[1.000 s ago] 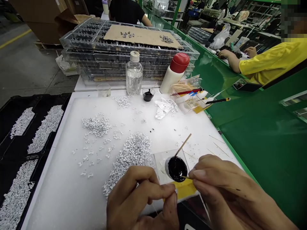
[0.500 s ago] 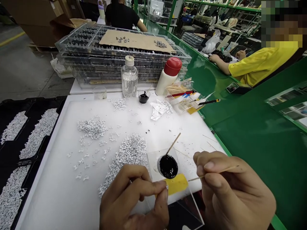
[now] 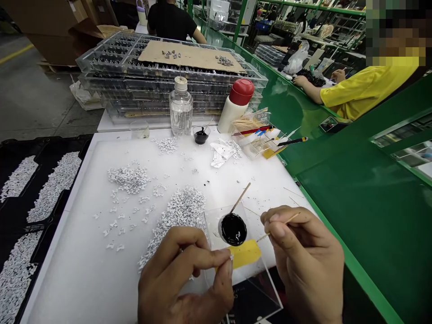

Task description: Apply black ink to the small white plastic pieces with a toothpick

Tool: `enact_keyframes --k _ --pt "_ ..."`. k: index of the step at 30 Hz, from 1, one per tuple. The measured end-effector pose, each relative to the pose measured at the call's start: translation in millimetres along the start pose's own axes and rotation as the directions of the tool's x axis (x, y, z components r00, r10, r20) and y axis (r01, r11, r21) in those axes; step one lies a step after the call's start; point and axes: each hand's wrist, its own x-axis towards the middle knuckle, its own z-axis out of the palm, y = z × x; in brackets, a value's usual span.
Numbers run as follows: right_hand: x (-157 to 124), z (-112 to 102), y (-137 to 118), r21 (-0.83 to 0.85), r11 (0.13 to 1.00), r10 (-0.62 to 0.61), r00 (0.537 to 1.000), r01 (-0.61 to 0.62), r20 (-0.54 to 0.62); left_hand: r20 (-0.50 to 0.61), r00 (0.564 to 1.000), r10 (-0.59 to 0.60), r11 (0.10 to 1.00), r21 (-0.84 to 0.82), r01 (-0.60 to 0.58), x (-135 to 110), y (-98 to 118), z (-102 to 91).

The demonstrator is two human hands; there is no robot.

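Observation:
My left hand [image 3: 184, 281] is closed in a pinch on a tiny white part [image 3: 231, 258], held just in front of a small dish of black paint [image 3: 233, 228]. My right hand [image 3: 303, 261] pinches a thin wooden stick [image 3: 277, 227] whose tip points toward the dish. The dish rests on a clear plastic sheet [image 3: 243, 279] with a yellow patch [image 3: 245, 253]. A second stick [image 3: 239, 198] leans in the paint. A heap of small white parts [image 3: 178, 211] lies left of the dish.
More white parts [image 3: 128, 177] are scattered over the white board [image 3: 84, 270]. Behind stand a clear bottle [image 3: 181, 108], a red-capped bottle [image 3: 236, 103], a small black cup [image 3: 200, 134] and stacked clear trays [image 3: 168, 76]. Black trays of parts [image 3: 30, 198] lie left. A person in yellow [image 3: 364, 90] works at the green bench.
My right hand lifted the stick's tip out of the black paint and drew back slightly. My left hand kept its pinch. The view shifted a little.

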Motion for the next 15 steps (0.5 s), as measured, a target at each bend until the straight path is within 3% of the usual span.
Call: enact_keyframes --k 8,15 --pt "-2.1 1.8 4.0 -0.004 1.0 0.003 0.999 -0.002 0.042 0.008 1.0 0.006 1.0 -0.013 -0.006 1.3 0.8 -1.8" --pt "-8.6 -4.8 0.0 -0.089 0.989 -0.111 0.993 0.115 0.052 0.009 1.0 0.01 1.0 -0.003 -0.01 -0.3 -0.8 -2.0"
